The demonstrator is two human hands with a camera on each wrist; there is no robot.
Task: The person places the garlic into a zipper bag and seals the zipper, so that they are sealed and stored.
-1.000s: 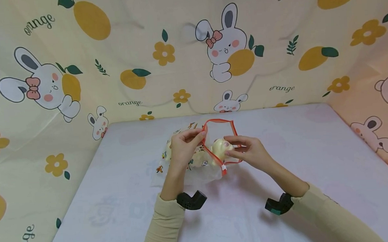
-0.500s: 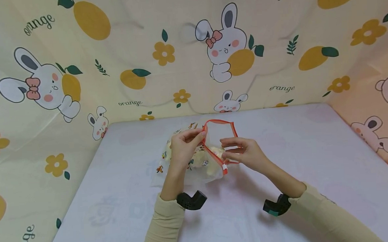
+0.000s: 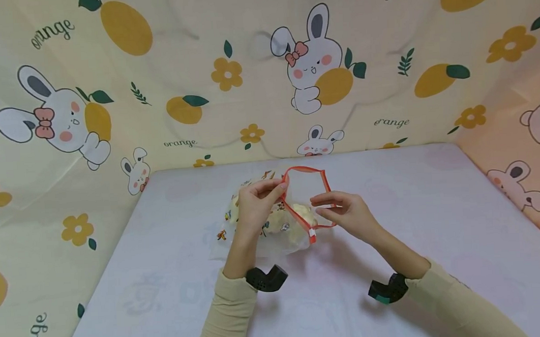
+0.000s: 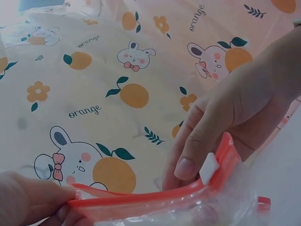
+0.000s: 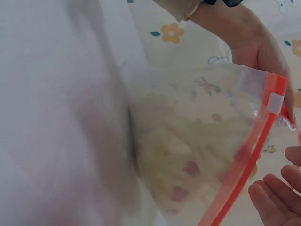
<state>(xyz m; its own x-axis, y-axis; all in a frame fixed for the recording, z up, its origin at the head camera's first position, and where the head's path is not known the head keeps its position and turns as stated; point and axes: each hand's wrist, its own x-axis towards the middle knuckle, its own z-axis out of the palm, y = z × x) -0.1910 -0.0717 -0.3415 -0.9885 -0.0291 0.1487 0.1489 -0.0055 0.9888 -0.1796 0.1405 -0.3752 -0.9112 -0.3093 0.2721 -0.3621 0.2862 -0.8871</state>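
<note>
A clear slider zip bag (image 3: 265, 246) with small printed figures and a red zip edge (image 4: 141, 200) lies on its side on the table, its mouth spread open to the right. My left hand (image 3: 257, 206) pinches the red edge between thumb and fingers. At the mouth, my right hand (image 3: 349, 213) has its fingers loosely extended, holding nothing. Just inside, near those fingertips, sits a cream-coloured rounded toy (image 3: 303, 212). Through the film, the right wrist view shows cream shapes with pink patches (image 5: 190, 168); their exact kind is unclear.
The white slider (image 4: 209, 168) sits at the near end of the red edge. Beneath everything spreads a pale table cover (image 3: 166, 296). A curtain (image 3: 256, 88) printed with rabbits and oranges hangs behind the table and along its sides.
My right hand moved the cream toy leftward into the bag's mouth and let go of it, then drew back slightly to the right. My left hand keeps its pinch on the red edge.
</note>
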